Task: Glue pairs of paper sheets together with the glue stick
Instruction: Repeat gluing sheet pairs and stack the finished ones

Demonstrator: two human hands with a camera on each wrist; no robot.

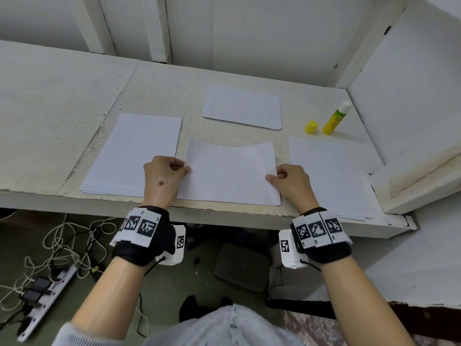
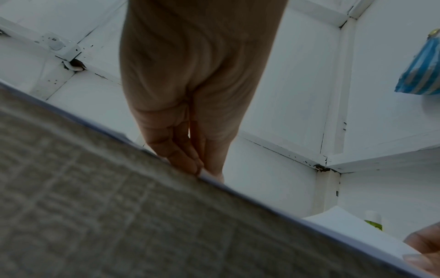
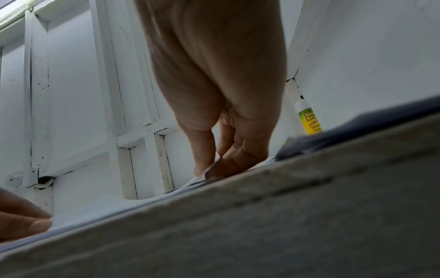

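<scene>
Sheet (image 1: 229, 173) between two stacks (image 1: 134, 153) (another behind); glue stick (image 1: 335, 118) far right.

A white paper sheet (image 1: 229, 174) lies at the counter's near edge, its far edge curling up, between a paper stack (image 1: 136, 153) on the left and another stack (image 1: 331, 171) on the right. A third pile (image 1: 242, 107) lies farther back. The uncapped yellow-green glue stick (image 1: 335, 118) stands upright at the right, its yellow cap (image 1: 311, 127) just beside it.

White panelled wall (image 1: 249, 31), worn white desk (image 1: 62, 101), cables on floor (image 1: 62, 245)
</scene>
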